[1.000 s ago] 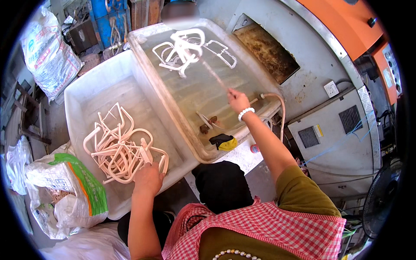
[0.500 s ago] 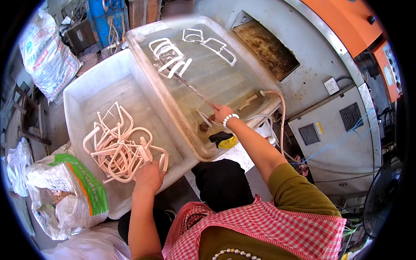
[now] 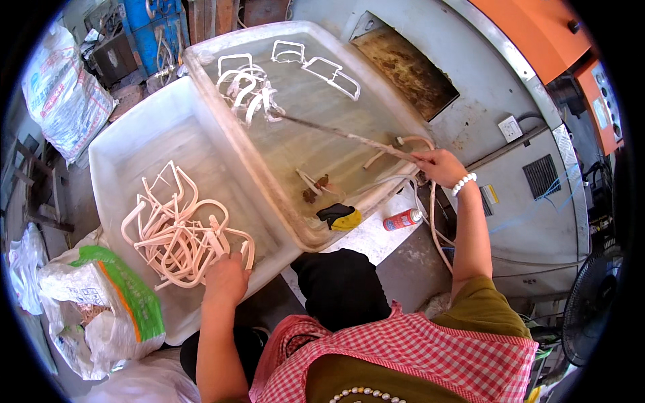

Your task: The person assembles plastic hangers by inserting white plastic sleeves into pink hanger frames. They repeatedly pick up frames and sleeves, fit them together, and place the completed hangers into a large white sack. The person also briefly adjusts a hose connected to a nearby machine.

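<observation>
My right hand (image 3: 440, 168), with a white bead bracelet at the wrist, grips one end of a long thin stick (image 3: 342, 134). The stick slants across a water-filled tub (image 3: 295, 232), its far tip among several white plastic loop-shaped frames (image 3: 245, 87). More white frames (image 3: 332, 77) float at the far side of the water. Lower left, my left hand (image 3: 226, 279) is closed at the near edge of a tangled pile of pale pink plastic loops (image 3: 178, 235) in a white tub (image 3: 114, 151). A pale pink piece (image 3: 218, 238) rises from its fingers, which are partly hidden.
A black and yellow glove (image 3: 340, 217) lies on the water tub's near rim, by a red spray can (image 3: 403, 219). A hose (image 3: 435, 215) bends over the right corner. Left stands an open sack (image 3: 117, 289); right are a grey machine (image 3: 494, 80) and a black fan (image 3: 594, 305).
My right hand has moved right with the stick, which now lies at a flatter slant. The white frames at its tip have shifted and spread. My left hand stays at the pink pile.
</observation>
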